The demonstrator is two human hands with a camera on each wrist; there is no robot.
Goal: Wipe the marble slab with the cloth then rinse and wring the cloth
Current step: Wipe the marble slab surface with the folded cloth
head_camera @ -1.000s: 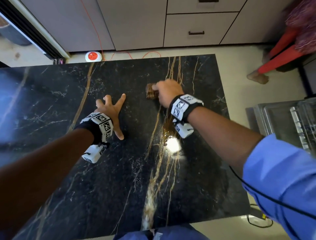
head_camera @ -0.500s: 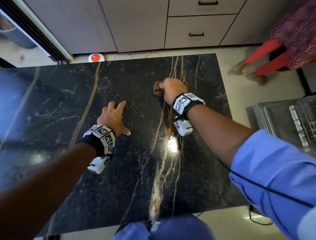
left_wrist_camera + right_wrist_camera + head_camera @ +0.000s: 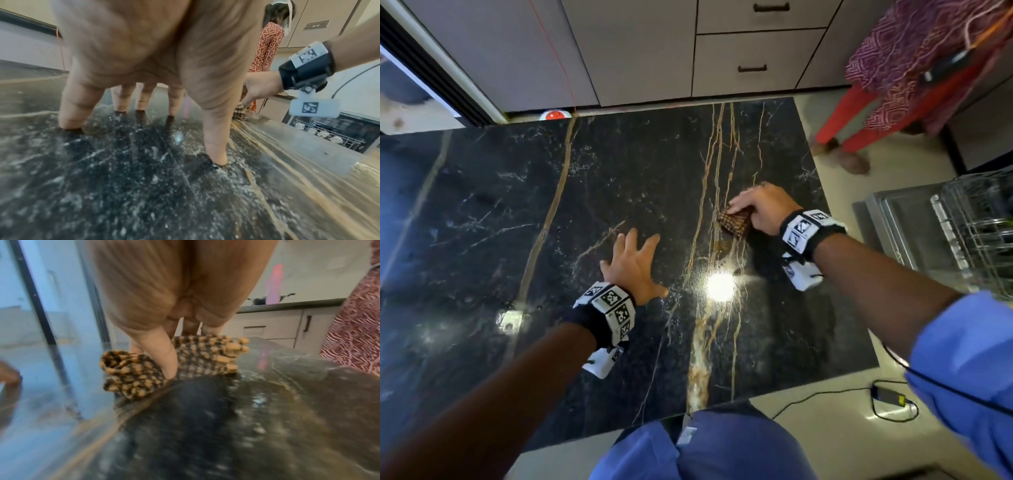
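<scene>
The black marble slab [image 3: 482,205] with gold veins fills the head view. My right hand [image 3: 760,205] grips a bunched brown-and-tan woven cloth [image 3: 736,222] against the slab near its right edge. In the right wrist view the thumb [image 3: 164,356] digs into the cloth [image 3: 201,353] with the fingers behind it. My left hand [image 3: 633,263] is spread, its fingertips [image 3: 69,120] pressing on the slab [image 3: 123,194] left of the cloth and nearer to me. It holds nothing.
An open dishwasher with a wire rack [image 3: 969,233] stands right of the slab. Another person [image 3: 914,68] stands at the far right corner. Cabinet drawers [image 3: 750,51] line the far wall. A cable and adapter [image 3: 887,397] lie on the floor.
My right hand has dragged the cloth to the right across the gold veins and nearer to me. The left hand has shifted right on the slab. The other person has stepped about.
</scene>
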